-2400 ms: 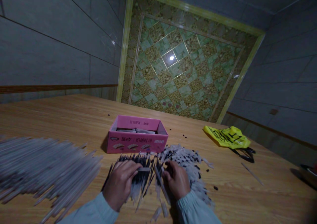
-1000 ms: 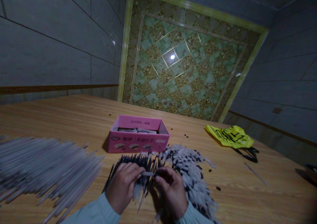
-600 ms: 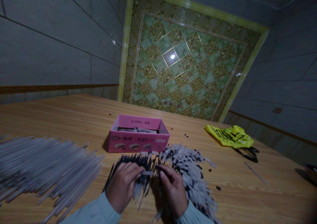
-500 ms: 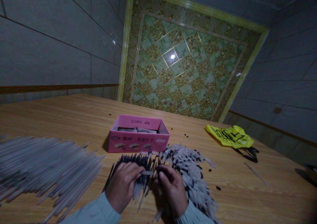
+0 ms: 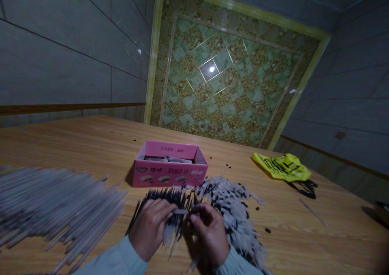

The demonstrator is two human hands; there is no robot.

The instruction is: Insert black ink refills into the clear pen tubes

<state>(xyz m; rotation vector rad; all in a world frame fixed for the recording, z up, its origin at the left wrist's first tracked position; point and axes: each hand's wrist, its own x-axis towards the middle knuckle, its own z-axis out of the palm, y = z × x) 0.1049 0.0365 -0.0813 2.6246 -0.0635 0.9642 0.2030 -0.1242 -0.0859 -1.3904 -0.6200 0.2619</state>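
My left hand (image 5: 153, 222) is closed on a slim pale stick (image 5: 180, 211), which sticks out sideways from between thumb and forefinger. At the stick's dark right end, my right hand (image 5: 209, 228) has its fingertips pinched together; what they hold is too small and dark to name. Under and behind both hands lies a bunch of thin dark-tipped sticks (image 5: 172, 196). To the right of my right hand is a heap of small whitish sleeve-like pieces (image 5: 240, 218), mixed with little black bits.
Behind my hands stands an open pink box (image 5: 170, 175) with pale pieces inside. A wide pile of long pale sticks (image 5: 60, 204) covers the table's left. At the right lie a yellow bag (image 5: 282, 167), a black strap-like object (image 5: 304, 190) and a single stick (image 5: 313, 213).
My right fingers have shifted slightly at the stick's dark end, and the forefinger looks more raised. My left hand stays nearly still with the stick.
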